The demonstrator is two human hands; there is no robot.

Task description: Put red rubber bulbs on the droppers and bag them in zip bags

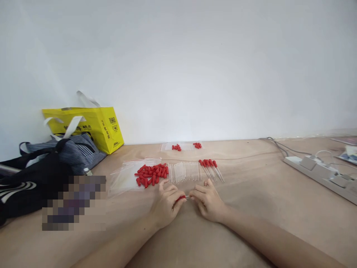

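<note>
My left hand pinches a red rubber bulb between thumb and fingers. Facing it, my right hand is closed on a thin clear tube whose end meets the bulb; most of the tube is hidden by my fingers. Beyond my left hand lies a pile of red bulbs on a clear zip bag. A row of clear tubes lies beside the pile. To the right of that row, several tubes with red bulbs on their ends lie slanted side by side.
Near the wall are small groups of red bulbs and more clear tubes. A yellow bag, a striped bag and a black bag stand at left. A white power strip with cables lies at right.
</note>
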